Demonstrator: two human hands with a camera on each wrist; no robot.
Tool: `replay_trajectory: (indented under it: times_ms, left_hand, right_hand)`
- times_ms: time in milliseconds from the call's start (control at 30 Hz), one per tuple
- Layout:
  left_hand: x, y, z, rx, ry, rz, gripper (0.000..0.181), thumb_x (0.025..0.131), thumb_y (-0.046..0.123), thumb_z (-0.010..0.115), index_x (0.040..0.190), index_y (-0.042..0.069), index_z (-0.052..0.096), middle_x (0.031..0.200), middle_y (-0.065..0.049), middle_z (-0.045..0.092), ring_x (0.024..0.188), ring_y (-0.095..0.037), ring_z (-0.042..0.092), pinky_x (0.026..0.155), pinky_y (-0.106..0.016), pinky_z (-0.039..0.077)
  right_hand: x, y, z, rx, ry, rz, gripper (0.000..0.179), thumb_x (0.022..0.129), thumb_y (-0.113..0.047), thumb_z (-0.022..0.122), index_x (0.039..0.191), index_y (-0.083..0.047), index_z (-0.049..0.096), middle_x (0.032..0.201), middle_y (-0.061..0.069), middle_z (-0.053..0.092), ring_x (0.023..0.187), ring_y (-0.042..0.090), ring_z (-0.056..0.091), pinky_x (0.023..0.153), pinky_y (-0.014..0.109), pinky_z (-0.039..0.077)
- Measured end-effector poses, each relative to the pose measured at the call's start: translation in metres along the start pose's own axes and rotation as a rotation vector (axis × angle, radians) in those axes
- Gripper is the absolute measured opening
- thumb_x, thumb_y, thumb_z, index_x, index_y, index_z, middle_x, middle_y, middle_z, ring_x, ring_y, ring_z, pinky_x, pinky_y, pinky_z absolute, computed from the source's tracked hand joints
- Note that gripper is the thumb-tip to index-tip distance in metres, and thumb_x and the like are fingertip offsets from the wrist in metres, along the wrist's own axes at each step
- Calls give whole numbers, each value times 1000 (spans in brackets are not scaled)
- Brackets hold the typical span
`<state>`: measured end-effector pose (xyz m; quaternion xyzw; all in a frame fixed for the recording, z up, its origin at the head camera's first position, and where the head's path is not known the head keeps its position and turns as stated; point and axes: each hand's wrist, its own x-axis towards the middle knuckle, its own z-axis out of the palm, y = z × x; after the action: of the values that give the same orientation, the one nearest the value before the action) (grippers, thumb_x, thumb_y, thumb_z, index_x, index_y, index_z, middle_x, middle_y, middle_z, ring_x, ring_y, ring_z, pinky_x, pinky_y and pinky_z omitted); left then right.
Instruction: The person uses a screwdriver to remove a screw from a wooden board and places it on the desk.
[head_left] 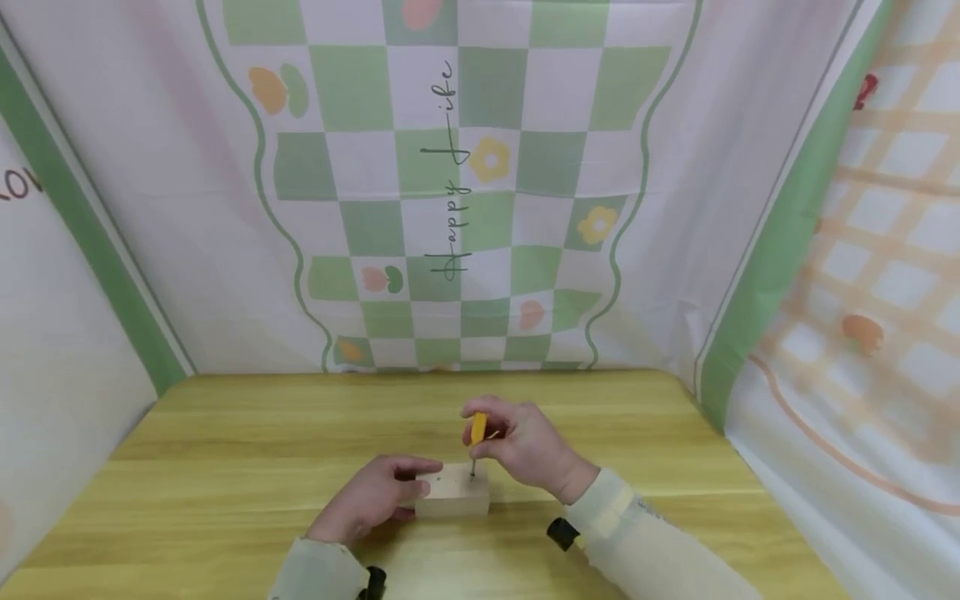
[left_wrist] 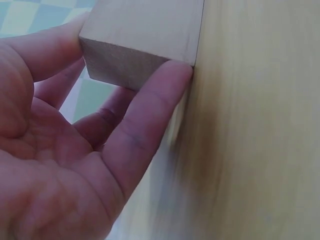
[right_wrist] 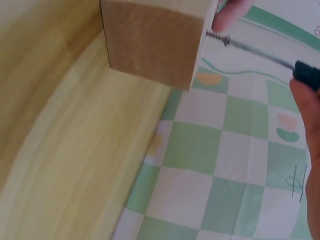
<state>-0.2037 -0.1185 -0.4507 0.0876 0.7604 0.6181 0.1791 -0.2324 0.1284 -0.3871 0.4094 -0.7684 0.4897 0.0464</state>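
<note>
A pale wooden block (head_left: 452,502) lies on the table in the middle of the head view. My left hand (head_left: 372,498) grips its left end; in the left wrist view, fingers hold the end of the block (left_wrist: 145,25) from several sides. Above the block's right part, my right hand (head_left: 531,443) holds a yellow-handled screwdriver (head_left: 478,427) nearly upright. In the right wrist view, the screwdriver's shaft (right_wrist: 260,53) meets the head of a screw (right_wrist: 217,37), which stands partly out of the block's top face. A small dark spot (head_left: 438,479) marks the top face further left.
The wood-grain table (head_left: 262,433) spreads around both hands. A green-and-white checked cloth (head_left: 427,225) hangs behind its far edge, with more cloth (head_left: 847,333) on the right. Black wrist straps or devices (head_left: 561,533) sit by the sleeves.
</note>
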Motion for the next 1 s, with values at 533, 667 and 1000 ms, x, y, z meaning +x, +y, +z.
replay_trajectory:
  times_ms: [533, 667, 1000]
  left_hand:
    - [0, -1, -2, -13, 0, 2, 35, 94, 10, 69, 129, 7, 67, 131, -14, 59, 102, -26, 60, 76, -43, 58]
    - [0, 0, -1, -10, 1, -5, 35, 94, 11, 69, 129, 7, 67, 132, -14, 59, 103, -26, 60, 76, -43, 58]
    - [-2, 1, 2, -11, 1, 9, 35, 94, 10, 68, 129, 6, 66, 131, -16, 58, 102, -26, 60, 75, -43, 58]
  right_hand:
    - [3, -11, -1, -104, -52, 20, 46, 96, -8, 67, 140, -15, 56, 114, 3, 69, 96, 13, 66, 76, 30, 57]
    - [5, -12, -12, -40, -103, 27, 45, 100, -6, 60, 144, -10, 53, 119, 3, 67, 102, 18, 66, 79, 34, 58]
    - [2, -26, -7, -414, 42, -22, 29, 94, -11, 71, 121, -4, 65, 82, -8, 66, 71, 2, 61, 62, 22, 54]
